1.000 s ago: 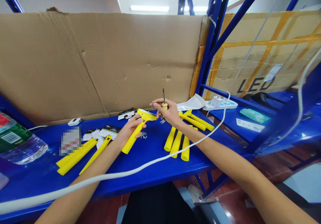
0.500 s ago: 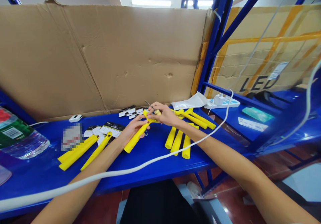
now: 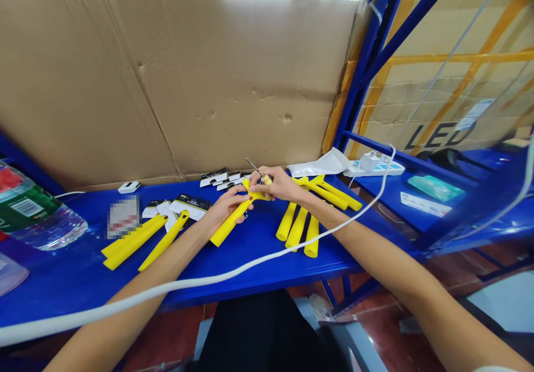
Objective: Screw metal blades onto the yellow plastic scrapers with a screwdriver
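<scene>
My left hand [image 3: 225, 206] is closed around a yellow Y-shaped plastic piece with a tubular handle [image 3: 227, 228], its forked end tilted up and away from me. At the fork, the fingers of my right hand [image 3: 277, 184] touch one prong. The same hand grips a screwdriver [image 3: 266, 179] with a pale yellow handle, its thin metal shaft pointing up and left, clear of the yellow piece. Right of my hands lie several more yellow forked pieces [image 3: 297, 227], some partly hidden by my right wrist. Further yellow handle pieces [image 3: 136, 241] rest beside my left forearm.
Black-and-white cards [image 3: 189, 206] lie on the blue shelf [image 3: 250, 272]. A cardboard sheet [image 3: 233, 83] stands behind. A white cable [image 3: 233, 272] crosses in front of my arms. At left is a large bottle [image 3: 37, 211]; at right, a power strip [image 3: 384, 167].
The view has shifted slightly, so the shelf and its contents appear a little higher and further right. Both hands keep their hold on the yellow piece and the screwdriver.
</scene>
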A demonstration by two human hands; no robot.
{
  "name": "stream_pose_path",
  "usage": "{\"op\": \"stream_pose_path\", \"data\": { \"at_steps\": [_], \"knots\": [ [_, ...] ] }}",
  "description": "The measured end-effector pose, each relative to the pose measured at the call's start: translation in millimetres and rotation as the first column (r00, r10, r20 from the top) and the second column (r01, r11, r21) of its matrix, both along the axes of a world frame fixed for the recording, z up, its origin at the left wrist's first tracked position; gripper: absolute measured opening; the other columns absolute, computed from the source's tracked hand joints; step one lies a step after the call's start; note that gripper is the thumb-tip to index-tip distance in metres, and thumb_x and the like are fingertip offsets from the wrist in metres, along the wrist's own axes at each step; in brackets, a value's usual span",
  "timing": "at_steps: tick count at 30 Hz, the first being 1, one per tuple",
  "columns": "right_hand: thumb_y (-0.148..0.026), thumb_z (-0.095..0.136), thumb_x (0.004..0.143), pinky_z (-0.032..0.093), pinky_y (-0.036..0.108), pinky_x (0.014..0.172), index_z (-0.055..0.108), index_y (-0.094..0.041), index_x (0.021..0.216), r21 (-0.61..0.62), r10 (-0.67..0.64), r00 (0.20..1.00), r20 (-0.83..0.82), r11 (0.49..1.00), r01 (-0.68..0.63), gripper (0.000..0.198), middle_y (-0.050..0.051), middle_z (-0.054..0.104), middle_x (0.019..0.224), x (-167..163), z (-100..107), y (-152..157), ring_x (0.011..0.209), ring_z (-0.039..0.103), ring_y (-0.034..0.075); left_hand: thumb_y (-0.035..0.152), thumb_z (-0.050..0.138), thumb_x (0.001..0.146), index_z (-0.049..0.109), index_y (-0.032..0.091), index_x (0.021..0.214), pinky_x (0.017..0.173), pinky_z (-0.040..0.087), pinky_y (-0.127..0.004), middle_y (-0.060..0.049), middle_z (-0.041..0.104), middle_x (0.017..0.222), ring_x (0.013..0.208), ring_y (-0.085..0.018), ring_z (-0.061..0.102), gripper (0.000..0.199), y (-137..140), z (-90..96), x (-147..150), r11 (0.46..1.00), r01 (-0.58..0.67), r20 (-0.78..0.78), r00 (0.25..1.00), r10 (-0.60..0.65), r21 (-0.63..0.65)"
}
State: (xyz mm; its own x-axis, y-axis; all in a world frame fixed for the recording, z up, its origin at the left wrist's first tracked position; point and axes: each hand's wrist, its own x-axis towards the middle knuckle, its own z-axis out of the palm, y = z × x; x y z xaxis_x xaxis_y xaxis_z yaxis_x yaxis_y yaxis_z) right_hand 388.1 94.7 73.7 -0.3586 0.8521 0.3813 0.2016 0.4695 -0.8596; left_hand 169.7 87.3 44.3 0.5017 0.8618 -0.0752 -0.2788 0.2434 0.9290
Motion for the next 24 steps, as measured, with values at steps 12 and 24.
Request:
{"op": "stream_pose_path", "data": {
  "at_steps": [12,24],
  "knots": [
    [-0.058,0.094,0.070,0.043,0.019,0.037,0.071,-0.015,0.085,-0.137,-0.071,0.997,0.002,0.988,0.071,0.050,-0.006,0.057,0.049,-3.6,-4.4,1.0,0.040,0.048,0.008,0.017,0.090,0.077,0.069,0.019,0.109,0.040,0.045,-0.018,-0.008,0.073,0.094,0.076,-0.021,0.075,0.038,2.9,-2.6,-1.3,0.999,0.035,-0.028,0.999,-0.035,0.000],
    [-0.030,0.080,0.085,0.057,0.039,0.096,0.077,-0.018,0.086,0.205,-0.169,0.984,0.047,0.966,0.156,0.012,0.010,0.074,0.109,-7.7,-11.4,5.6,0.106,0.069,0.024,0.015,0.085,0.078,0.065,0.018,0.109,0.037,0.042,-0.016,-0.007,0.072,0.091,0.071,-0.017,0.072,0.036,6.3,-2.6,-0.9,1.000,-0.019,-0.008,1.000,0.019,-0.011]
  ]
}}
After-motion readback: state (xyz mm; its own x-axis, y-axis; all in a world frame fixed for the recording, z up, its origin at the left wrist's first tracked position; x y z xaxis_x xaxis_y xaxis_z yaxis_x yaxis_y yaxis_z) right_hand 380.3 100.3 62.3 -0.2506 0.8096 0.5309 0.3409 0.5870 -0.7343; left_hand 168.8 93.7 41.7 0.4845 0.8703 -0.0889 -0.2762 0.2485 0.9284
